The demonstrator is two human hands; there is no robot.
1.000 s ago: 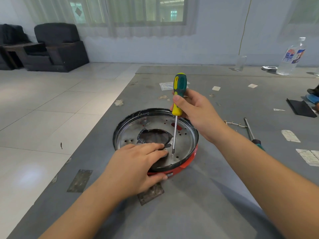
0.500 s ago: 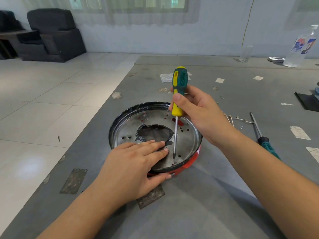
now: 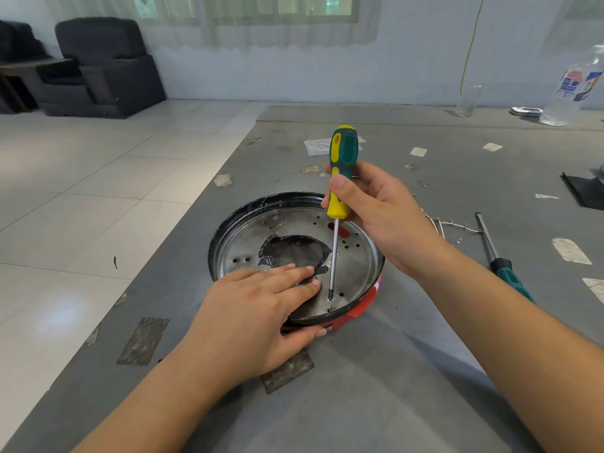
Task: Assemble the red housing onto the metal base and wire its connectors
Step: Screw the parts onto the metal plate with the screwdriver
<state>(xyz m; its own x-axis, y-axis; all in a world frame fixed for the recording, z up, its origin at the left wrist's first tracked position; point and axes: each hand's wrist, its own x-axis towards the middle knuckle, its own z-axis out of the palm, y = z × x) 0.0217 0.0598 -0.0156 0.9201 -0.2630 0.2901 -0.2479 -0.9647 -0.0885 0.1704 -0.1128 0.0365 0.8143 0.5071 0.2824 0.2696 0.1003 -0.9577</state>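
A round metal base point(image 3: 356, 273) with a dark rim, small holes and a central opening lies on the grey mat. The red housing point(image 3: 359, 310) shows under its near right edge. My left hand point(image 3: 255, 308) rests flat on the base's near edge, fingers straight, thumb against the red rim. My right hand point(image 3: 376, 210) grips the yellow and green handle of a screwdriver point(image 3: 340, 178), held upright. Its tip stands on a small screw point(image 3: 329, 301) at a hole near the base's front edge.
A second green-handled screwdriver point(image 3: 503, 263) lies right of the base, beside thin wires with connectors point(image 3: 451, 225). Paper scraps dot the mat. A glass point(image 3: 469, 99) and a plastic bottle point(image 3: 568, 89) stand at the far right. White floor tiles lie left of the mat edge.
The screwdriver tip has moved nearer, towards the base's front edge, and now stands on a screw. My left hand has stayed on the base.
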